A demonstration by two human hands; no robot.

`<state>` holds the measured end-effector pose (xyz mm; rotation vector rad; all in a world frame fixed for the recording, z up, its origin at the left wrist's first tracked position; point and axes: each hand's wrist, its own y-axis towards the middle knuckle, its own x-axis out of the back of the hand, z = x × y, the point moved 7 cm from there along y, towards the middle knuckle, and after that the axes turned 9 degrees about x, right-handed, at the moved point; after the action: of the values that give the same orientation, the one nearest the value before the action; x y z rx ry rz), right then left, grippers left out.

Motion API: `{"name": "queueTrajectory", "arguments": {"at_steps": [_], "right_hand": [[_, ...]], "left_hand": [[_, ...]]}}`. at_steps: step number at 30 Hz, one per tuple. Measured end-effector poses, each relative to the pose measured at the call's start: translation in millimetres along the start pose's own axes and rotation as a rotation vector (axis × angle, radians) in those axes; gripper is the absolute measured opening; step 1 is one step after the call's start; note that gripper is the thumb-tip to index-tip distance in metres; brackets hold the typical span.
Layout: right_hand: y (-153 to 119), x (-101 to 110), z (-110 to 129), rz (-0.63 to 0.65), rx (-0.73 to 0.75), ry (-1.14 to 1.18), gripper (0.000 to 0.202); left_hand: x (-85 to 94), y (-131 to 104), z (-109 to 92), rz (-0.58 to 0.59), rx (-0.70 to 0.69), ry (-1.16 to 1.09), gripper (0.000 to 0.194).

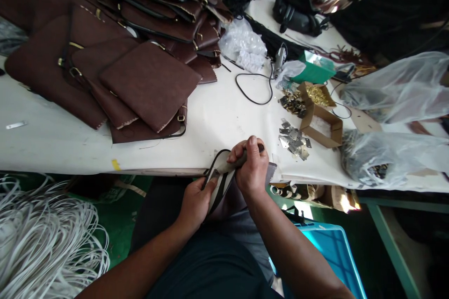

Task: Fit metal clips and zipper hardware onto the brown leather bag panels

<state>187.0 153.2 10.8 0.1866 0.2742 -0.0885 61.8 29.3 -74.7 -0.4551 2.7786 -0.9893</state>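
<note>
At the front edge of the white table, my left hand (197, 200) pinches a grey and black strap-like piece (221, 188) with a thin black cord looping at its top. My right hand (253, 166) is closed around the handle of a tool (229, 164), whose narrow end points left toward the piece, close to my left fingers. What the tool's tip touches is too small to tell. The piece hangs over my lap, and a grey flap shows beyond my right wrist. Dark brown leather bags (150, 84) lie stacked to the left.
Metal plates (294, 139), a cardboard box (322, 126), brass fittings (317, 95) and a green box (314, 67) sit on the right, beside clear plastic bags (389, 156). White cords (52, 243) pile at lower left. A blue crate (329, 247) stands below the table.
</note>
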Motion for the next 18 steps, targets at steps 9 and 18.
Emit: {"name": "queueTrajectory", "arguments": {"at_steps": [9, 18], "right_hand": [[-36, -15, 22, 0.345, 0.206, -0.076, 0.032], [-23, -23, 46, 0.439, 0.143, -0.184, 0.03]], "left_hand": [[-2.3, -5, -7, 0.034, 0.005, 0.002, 0.045], [-3.8, -9, -4, 0.042, -0.002, -0.064, 0.035]]}}
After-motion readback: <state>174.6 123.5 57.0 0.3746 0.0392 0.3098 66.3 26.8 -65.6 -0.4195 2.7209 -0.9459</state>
